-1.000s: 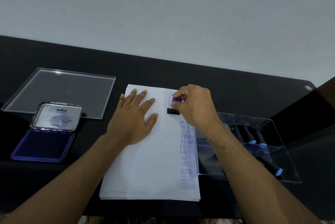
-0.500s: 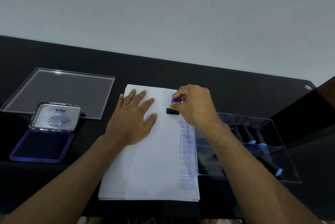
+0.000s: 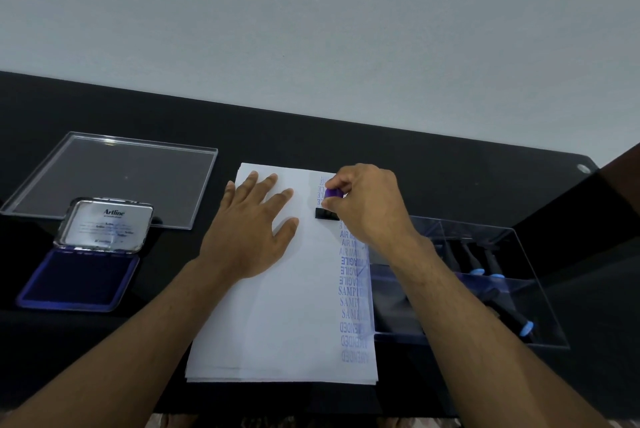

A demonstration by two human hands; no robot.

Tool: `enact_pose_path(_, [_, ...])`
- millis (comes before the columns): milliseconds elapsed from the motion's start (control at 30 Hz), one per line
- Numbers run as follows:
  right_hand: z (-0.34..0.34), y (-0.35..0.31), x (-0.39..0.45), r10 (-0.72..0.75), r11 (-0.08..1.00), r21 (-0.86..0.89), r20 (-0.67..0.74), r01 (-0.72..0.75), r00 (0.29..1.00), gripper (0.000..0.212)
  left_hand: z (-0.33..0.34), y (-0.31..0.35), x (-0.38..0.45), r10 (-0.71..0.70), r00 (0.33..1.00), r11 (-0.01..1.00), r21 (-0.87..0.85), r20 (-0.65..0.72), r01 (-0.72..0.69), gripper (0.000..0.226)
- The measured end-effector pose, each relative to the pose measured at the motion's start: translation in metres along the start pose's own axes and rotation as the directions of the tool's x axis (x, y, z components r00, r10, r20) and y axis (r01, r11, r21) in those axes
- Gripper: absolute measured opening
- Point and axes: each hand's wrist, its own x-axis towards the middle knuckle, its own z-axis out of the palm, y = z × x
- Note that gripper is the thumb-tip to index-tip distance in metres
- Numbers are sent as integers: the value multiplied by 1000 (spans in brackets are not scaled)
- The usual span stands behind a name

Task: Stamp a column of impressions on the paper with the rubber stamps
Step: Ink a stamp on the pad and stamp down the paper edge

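Note:
A stack of white paper [image 3: 287, 306] lies on the black table, with a column of blue stamped words [image 3: 351, 289] running down its right side. My right hand [image 3: 367, 206] grips a rubber stamp [image 3: 329, 207] with a purple handle and black base, pressed on the paper near the top of the column. My left hand [image 3: 252, 230] lies flat on the paper's upper left, fingers spread. An open blue ink pad [image 3: 79, 278] with its Artline lid raised sits at the left.
A clear plastic lid [image 3: 110, 174] lies flat behind the ink pad. A clear box [image 3: 485, 275] at the right, touching the paper's edge, holds several more stamps with blue ends. The table's far edge meets a pale wall.
Almost nothing differs. Both hands and the stamp stay in the same place on the paper; only the camera shifts slightly.

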Motion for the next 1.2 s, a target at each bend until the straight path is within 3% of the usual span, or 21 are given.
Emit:
enact_pose_path(100, [-8, 5, -5, -27, 997, 62, -136, 36, 990, 16, -2, 1, -1, 3, 1000, 1000, -8, -3, -3, 79])
enact_pose_path(200, [-17, 15, -10, 76, 965, 262, -305, 7, 949, 14, -3, 2, -3, 4, 1000, 1000, -14, -21, -5, 77])
enact_pose_path(400, [-18, 34, -17, 269, 856, 512, -325, -70, 907, 18, -2, 2, -3, 1, 1000, 1000, -1, -12, -1, 76])
enact_pose_path(1200, [-14, 41, -16, 279, 856, 510, -318, -85, 906, 17, -1, 1, -2, 0, 1000, 1000, 6, -6, 0, 78])
